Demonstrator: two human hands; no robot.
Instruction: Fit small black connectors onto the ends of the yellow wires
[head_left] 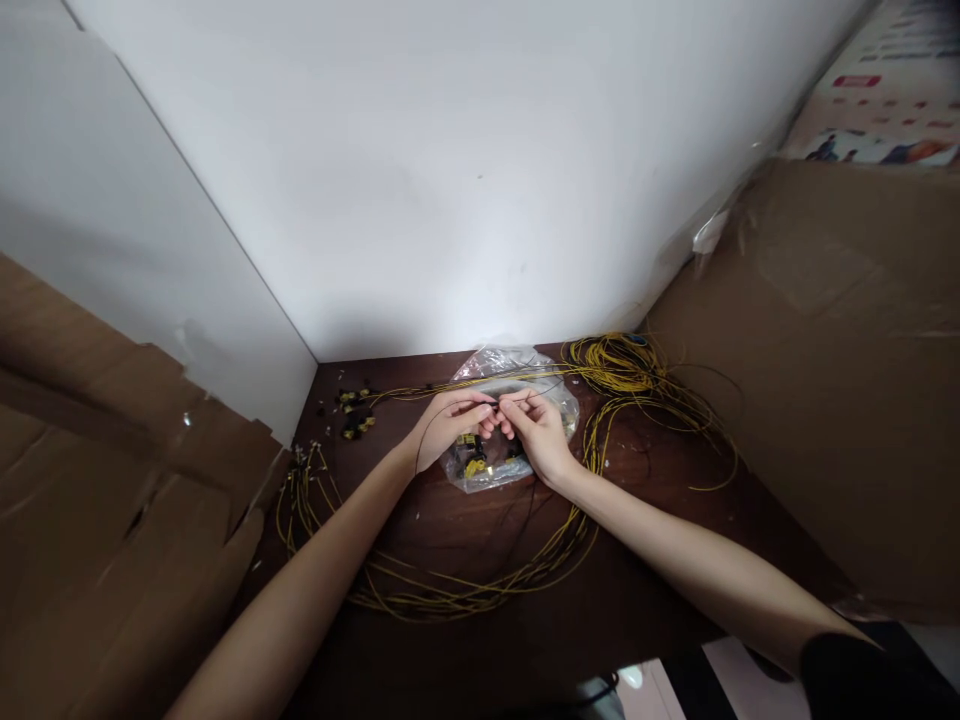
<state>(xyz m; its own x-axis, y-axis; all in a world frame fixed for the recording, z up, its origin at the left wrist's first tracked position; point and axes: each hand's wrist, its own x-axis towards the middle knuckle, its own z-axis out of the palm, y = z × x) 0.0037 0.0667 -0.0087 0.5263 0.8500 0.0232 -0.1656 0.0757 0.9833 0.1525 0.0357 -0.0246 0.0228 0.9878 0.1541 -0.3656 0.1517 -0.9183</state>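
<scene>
My left hand (pixel 450 428) and my right hand (pixel 538 432) meet over a clear plastic bag (pixel 564 400) on the dark table. Both pinch a thin black wire (pixel 424 436), whose loose part curves back over my left wrist. A small dark piece on the wire shows between the fingertips, too small to name. Small yellow-and-black parts (pixel 475 466) are visible in the bag below my hands. Long yellow and black wires (pixel 480 384) run across the bag behind my fingers.
A tangled coil of yellow wires (pixel 615 362) lies at the back right, and more wires (pixel 465 598) loop round the front. Small yellow-and-black connectors (pixel 355 412) sit at the back left. Cardboard (pixel 840 380) stands on the right, more cardboard (pixel 112 480) on the left, a white wall (pixel 450 200) behind.
</scene>
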